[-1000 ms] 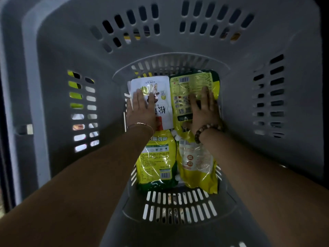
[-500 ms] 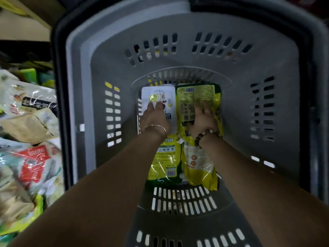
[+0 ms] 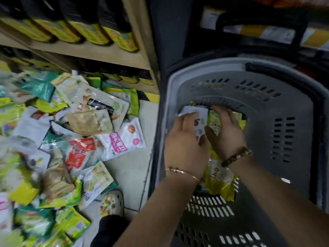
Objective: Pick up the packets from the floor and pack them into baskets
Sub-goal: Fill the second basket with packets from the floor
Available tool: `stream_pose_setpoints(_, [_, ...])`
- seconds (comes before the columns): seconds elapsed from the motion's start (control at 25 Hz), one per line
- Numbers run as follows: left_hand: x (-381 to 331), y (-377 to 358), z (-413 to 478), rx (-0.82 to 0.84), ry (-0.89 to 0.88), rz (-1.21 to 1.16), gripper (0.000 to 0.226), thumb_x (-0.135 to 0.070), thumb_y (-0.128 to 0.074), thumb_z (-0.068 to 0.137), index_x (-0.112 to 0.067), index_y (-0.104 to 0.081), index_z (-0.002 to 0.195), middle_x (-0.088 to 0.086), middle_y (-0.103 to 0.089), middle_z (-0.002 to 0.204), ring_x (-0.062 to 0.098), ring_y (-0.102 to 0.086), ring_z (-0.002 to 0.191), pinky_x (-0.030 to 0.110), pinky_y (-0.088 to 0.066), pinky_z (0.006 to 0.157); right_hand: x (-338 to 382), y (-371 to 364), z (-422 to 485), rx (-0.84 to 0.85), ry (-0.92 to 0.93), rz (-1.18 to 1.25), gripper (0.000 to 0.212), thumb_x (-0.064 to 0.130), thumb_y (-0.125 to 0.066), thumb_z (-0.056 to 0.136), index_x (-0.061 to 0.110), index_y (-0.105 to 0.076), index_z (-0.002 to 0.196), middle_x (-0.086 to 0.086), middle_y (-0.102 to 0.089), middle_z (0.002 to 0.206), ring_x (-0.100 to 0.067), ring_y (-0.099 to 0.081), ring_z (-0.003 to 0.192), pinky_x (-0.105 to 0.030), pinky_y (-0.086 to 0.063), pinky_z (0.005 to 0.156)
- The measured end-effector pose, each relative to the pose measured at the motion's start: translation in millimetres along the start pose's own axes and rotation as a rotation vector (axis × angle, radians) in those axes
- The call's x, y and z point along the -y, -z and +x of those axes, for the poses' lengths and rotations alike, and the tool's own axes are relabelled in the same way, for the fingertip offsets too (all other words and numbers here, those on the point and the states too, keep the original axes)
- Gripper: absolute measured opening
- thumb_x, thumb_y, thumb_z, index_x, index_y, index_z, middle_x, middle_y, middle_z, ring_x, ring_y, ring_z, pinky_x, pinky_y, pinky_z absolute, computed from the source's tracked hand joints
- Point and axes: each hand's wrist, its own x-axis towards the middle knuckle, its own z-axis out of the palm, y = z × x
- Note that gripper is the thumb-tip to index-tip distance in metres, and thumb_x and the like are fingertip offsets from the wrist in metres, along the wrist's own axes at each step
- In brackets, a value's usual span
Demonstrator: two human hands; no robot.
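packets (image 3: 117, 141) are heaped on the floor (image 3: 131, 172) at left, below a shelf (image 3: 99, 52) of bottles (image 3: 117, 38). a shoe (image 3: 112, 202) is seen at the heap's near edge. the grey basket (image 3: 293, 104) is stood just right of the heap. inside it the left grip (image 3: 185, 139) is held over a white packet (image 3: 199, 113), fingers loose, nothing clasped. the right grip (image 3: 226, 132) is spread over a yellow-green packet (image 3: 239, 120), likewise released. contact cannot be told through the blur. a yellow packet (image 3: 219, 180) is laid nearer on the basket bottom. the pouches are judged light, soft and slick-filmed, likely to slide and crumple. they are best pinched at a sealed edge or taken flat across the face.
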Motion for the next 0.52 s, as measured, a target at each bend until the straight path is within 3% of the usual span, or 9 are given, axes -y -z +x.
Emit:
stream_pose_setpoints(0.2, [54.9, 77.4, -17.3, -0.158, 0.162, -0.085, 0.048, -0.009, -0.064, 0.082, -0.013, -0.052, 0.128, 0.007, -0.055, 0.128, 0.02, -0.049, 0.118, 0.015, -0.032, 0.094, 89.7, -16.3, -11.5, -0.018, 0.24, 0.056, 0.047, 0.018, -0.061, 0.083, 0.008, -0.053, 0.128, -0.015, -0.053, 0.13, -0.034, -0.055, 0.113, -0.038, -0.047, 0.088])
stream_pose_setpoints(0.36, [127.1, 127.3, -34.7, -0.202, 0.315, -0.074, 0.052, -0.01, -0.064, 0.083, -0.014, -0.048, 0.132, 0.006, -0.053, 0.131, 0.023, -0.05, 0.12, 0.027, -0.038, 0.096, 154.9, -58.7, -20.2, 0.044, 0.348, 0.072, 0.045, 0.018, -0.057, 0.079, 0.008, -0.057, 0.123, -0.011, -0.056, 0.126, -0.024, -0.053, 0.114, -0.022, -0.037, 0.094])
stream_pose_setpoints(0.52, [211.4, 167.4, -53.1, -0.242, 0.462, -0.081, 0.059, -0.006, -0.063, 0.082, -0.016, -0.042, 0.137, 0.003, -0.048, 0.136, 0.022, -0.05, 0.121, 0.028, -0.04, 0.094, 195.4, -130.7, -26.1, 0.235, 0.332, 0.039, 0.041, 0.012, -0.061, 0.082, 0.007, -0.056, 0.123, -0.011, -0.056, 0.124, -0.029, -0.054, 0.114, -0.038, -0.047, 0.09])
